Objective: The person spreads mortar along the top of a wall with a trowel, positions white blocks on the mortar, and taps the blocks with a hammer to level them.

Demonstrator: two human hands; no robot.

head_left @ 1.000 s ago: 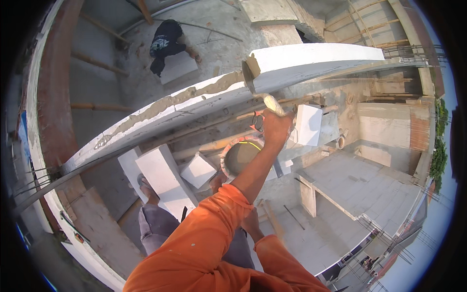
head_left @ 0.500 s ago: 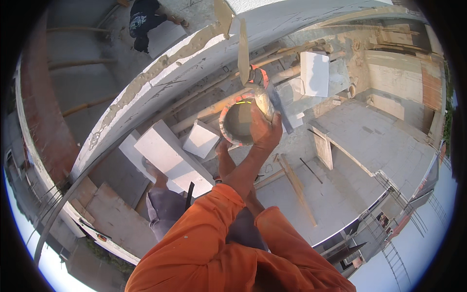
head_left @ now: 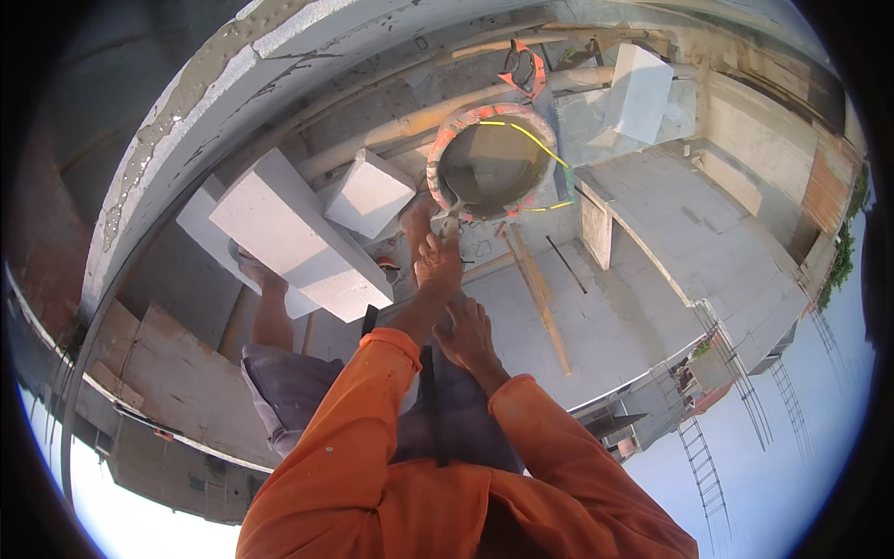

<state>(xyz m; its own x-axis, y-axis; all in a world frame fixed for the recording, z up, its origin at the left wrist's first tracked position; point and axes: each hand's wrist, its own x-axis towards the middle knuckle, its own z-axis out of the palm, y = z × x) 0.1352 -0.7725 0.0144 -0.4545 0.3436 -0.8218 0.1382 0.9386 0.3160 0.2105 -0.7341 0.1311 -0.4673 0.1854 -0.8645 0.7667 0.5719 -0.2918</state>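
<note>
My left hand (head_left: 438, 267) is closed around the handle of a trowel (head_left: 451, 212), whose mortar-smeared metal shows at the near rim of a round bucket (head_left: 436, 154). Wet grey mortar (head_left: 498, 168) fills part of the bucket, and its rim is orange and speckled. Just below and right of the left hand, my right hand (head_left: 468, 337) has its fingers apart and holds nothing I can see. A handsaw with an orange handle (head_left: 535, 86) lies beyond the bucket, its blade partly hidden by it.
White blocks, one long (head_left: 279, 224) and one small (head_left: 371, 194), lie left of the bucket; another block (head_left: 639, 91) stands far right. A white wall (head_left: 177, 149) topped with a mortar band (head_left: 200, 74) curves along the left. Wooden strips (head_left: 535, 298) lie on the floor.
My left hand has brought the trowel down from near the wall top to the bucket's near rim. My right hand now shows below it. The view has shifted, and the other person is out of sight.
</note>
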